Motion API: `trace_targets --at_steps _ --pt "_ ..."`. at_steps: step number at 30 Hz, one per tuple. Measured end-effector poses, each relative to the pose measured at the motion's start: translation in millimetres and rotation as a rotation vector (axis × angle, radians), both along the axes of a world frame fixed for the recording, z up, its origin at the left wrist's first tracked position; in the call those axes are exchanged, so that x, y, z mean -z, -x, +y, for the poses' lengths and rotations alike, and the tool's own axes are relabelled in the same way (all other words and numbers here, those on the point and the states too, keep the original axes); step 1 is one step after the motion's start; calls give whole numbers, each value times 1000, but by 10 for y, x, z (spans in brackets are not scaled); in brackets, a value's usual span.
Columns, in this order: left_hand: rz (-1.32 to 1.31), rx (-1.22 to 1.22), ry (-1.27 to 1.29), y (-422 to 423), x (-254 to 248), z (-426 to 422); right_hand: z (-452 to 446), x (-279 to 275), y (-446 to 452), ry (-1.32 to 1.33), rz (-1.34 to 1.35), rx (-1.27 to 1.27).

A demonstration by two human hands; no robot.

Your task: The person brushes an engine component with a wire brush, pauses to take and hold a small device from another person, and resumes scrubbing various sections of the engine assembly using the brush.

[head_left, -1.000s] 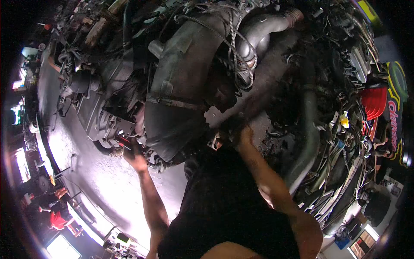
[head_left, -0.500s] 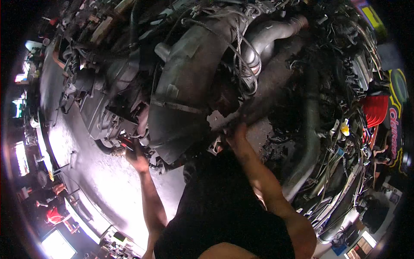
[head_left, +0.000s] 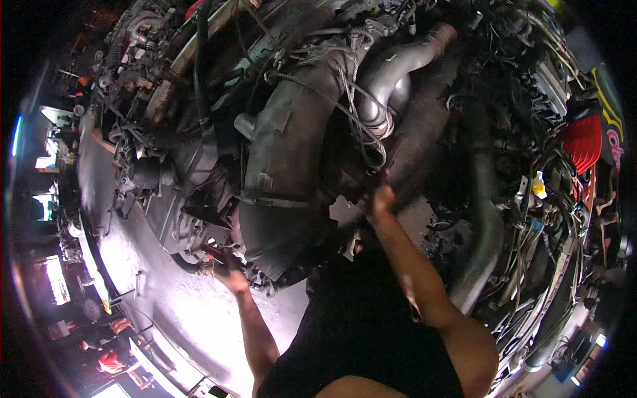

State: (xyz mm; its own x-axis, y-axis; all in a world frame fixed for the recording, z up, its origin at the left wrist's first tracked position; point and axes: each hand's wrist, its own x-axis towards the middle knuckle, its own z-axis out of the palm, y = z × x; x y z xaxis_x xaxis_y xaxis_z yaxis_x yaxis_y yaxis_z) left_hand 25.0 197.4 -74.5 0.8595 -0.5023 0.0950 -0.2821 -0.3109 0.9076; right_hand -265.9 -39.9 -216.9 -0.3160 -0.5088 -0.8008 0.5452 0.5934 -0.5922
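My left hand is closed around a slim red-and-dark tool, whose exact kind I cannot make out. It is beside metal engine parts at the lower left of a large dark curved duct. My right hand reaches to the right of that duct, by a long dark beam. Shadow hides its fingers, so whether they grip anything is unclear. Just above hangs a looped steel cable, next to a shiny bent metal pipe.
A long grey pipe runs down the right side, with bundled wires and hoses beyond it. A red plastic part sits at far right. Pale floor shows at lower left, where a person in red is in the background.
The camera view has shifted, so the engine parts appear lower on the left. My right hand has moved farther forward along the dark beam. My left hand stays by the same parts.
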Motion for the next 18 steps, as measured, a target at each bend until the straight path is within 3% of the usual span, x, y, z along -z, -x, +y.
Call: trace_targets --at_steps 1,3,4,6,7,9,10,12,14,17,18 --pt "-7 7 3 -27 41 26 -227 -25 -22 3 -7 7" --pt "-6 -40 -35 -57 97 51 -564 -42 -27 -34 332 -119" --pt "21 -40 -28 -55 101 66 -634 -52 64 -33 329 -118" --pt "25 -33 -29 -112 161 110 -672 -119 323 182 1 -49" --pt "32 -26 -26 -125 201 127 -614 -190 387 180 4 -49" --pt "24 -32 7 -11 75 43 -329 -578 487 213 -327 100" --pt "10 -38 43 51 -3 -15 -175 -524 477 257 -358 137" --pt "-29 -17 84 156 -127 -92 130 -354 360 308 -393 177" --pt "-104 -29 95 153 -118 -128 330 -121 195 202 -467 -192" --pt "1 -15 19 -26 70 33 -443 1601 77 626 165 -102" --pt "12 -51 36 -179 290 133 -671 1125 176 582 62 -66"
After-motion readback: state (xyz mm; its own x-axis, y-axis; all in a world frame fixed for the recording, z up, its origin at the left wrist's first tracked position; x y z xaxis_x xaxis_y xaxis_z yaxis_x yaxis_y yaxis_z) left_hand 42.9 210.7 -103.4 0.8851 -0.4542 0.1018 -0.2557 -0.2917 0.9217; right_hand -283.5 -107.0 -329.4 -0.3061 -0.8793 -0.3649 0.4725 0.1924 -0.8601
